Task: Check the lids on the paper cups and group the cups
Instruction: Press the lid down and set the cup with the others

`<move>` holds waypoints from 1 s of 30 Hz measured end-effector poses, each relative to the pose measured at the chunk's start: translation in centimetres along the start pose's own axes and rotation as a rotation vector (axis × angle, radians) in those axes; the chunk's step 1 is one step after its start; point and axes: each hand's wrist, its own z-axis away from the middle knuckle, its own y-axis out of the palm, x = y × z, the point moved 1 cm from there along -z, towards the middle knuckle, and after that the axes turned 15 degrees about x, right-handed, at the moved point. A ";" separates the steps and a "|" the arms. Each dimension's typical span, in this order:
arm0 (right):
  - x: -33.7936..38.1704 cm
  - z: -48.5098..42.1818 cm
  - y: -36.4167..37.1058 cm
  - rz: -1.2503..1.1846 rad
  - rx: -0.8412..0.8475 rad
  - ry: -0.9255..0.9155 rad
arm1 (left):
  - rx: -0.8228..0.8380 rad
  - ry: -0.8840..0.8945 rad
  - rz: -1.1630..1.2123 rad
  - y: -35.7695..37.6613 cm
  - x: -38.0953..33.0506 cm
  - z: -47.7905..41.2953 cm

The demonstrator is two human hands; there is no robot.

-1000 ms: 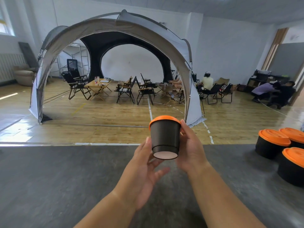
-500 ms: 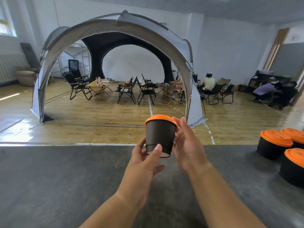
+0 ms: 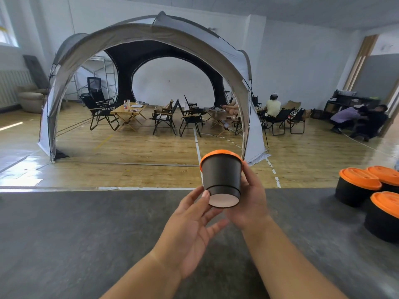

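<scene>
Head view: the right hand (image 3: 251,203) grips a black paper cup with an orange lid (image 3: 222,175) aloft over the grey desk (image 3: 86,234); the left hand (image 3: 190,231), fingers loose, touches its base.

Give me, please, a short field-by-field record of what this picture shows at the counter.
held item: black paper cup with orange plastic lid, lid on, tilted, pale base toward camera
right hand: grips the cup's side
left hand: fingers mostly straight, one fingertip touching the cup's bottom rim
cup position: lifted clear of the surface
grouped: three black paper cups with orange lids, upright, close together at the right
surface: grey counter
</scene>
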 end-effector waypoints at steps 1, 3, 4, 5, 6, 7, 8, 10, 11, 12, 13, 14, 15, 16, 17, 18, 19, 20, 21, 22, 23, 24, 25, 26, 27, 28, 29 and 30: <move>-0.1 0.0 0.1 -0.007 -0.005 0.004 | -0.010 0.010 -0.004 0.0 -0.1 0.0; 0.0 0.0 0.1 -0.006 -0.007 0.010 | -0.028 0.014 -0.019 0.1 -0.2 0.0; 0.0 -0.1 0.1 -0.004 -0.010 0.010 | -0.039 0.018 -0.026 0.0 -0.2 -0.1; 0.0 -0.2 0.1 0.012 -0.016 -0.003 | -0.051 0.026 -0.034 0.0 -0.3 -0.1; 0.1 -0.4 0.2 0.053 -0.025 -0.026 | -0.069 0.037 -0.045 -0.1 -0.3 -0.1; 0.1 -0.6 0.1 0.124 -0.038 -0.057 | -0.094 0.051 -0.063 -0.3 -0.5 -0.1; 0.2 -0.7 0.2 0.200 -0.040 -0.086 | -0.123 0.070 -0.099 -0.4 -0.6 -0.1; 0.3 -0.9 0.9 0.346 -0.053 -0.133 | -0.190 0.113 -0.263 -0.8 -0.8 -0.1; 0.3 -0.9 1.3 0.404 -0.061 -0.140 | -0.226 0.130 -0.387 -1.0 -0.8 -0.1; 0.2 -0.9 1.5 0.449 -0.073 -0.137 | -0.252 0.148 -0.509 -1.1 -0.7 -0.1; 0.2 -0.9 1.6 0.471 -0.077 -0.136 | -0.259 0.165 -0.599 -1.0 -0.6 0.0; 0.1 -0.8 1.7 0.458 -0.083 -0.137 | -0.254 0.178 -0.646 -0.8 -0.5 0.0; 0.1 -0.8 1.6 0.419 -0.078 -0.126 | -0.242 0.183 -0.652 -0.8 -0.4 0.0; 0.1 -0.7 1.5 0.359 -0.061 -0.109 | -0.230 0.179 -0.613 -0.7 -0.3 0.0; 0.1 -0.7 1.3 0.298 -0.052 -0.088 | -0.222 0.163 -0.533 -0.7 -0.3 0.0; 0.2 -0.6 1.3 0.246 -0.048 -0.074 | -0.213 0.135 -0.437 -0.7 -0.3 0.0; 0.3 -0.6 1.2 0.196 -0.047 -0.070 | -0.198 0.094 -0.344 -0.7 -0.4 0.0; 0.4 -0.6 1.2 0.142 -0.036 -0.071 | -0.171 0.041 -0.264 -0.7 -0.4 -0.1; 0.3 -0.6 1.0 0.104 -0.026 -0.071 | -0.142 -0.015 -0.198 -0.7 -0.4 -0.1; 0.2 -0.5 1.0 0.084 -0.014 -0.070 | -0.112 -0.057 -0.144 -0.5 -0.3 -0.1; 0.1 -0.5 0.9 0.073 -0.005 -0.063 | -0.094 -0.076 -0.112 -0.4 -0.2 -0.1; 0.0 -0.4 0.7 0.066 0.000 -0.053 | -0.084 -0.074 -0.095 -0.3 -0.1 -0.1; 0.0 -0.4 0.7 0.066 -0.005 -0.045 | -0.082 -0.062 -0.086 -0.3 -0.1 -0.1; -0.1 -0.5 0.5 0.073 -0.018 -0.043 | -0.084 -0.046 -0.079 -0.3 -0.1 -0.2; -0.1 -0.5 0.5 0.077 -0.022 -0.042 | -0.091 -0.029 -0.078 -0.4 -0.2 -0.2; -0.1 -0.5 0.4 0.081 -0.017 -0.042 | -0.097 -0.012 -0.081 -0.5 -0.2 -0.2; 0.0 -0.6 0.5 0.099 -0.016 -0.051 | -0.106 0.007 -0.093 -0.7 -0.2 -0.2; 0.0 -0.6 0.5 0.135 -0.018 -0.064 | -0.118 0.027 -0.122 -0.8 -0.3 -0.3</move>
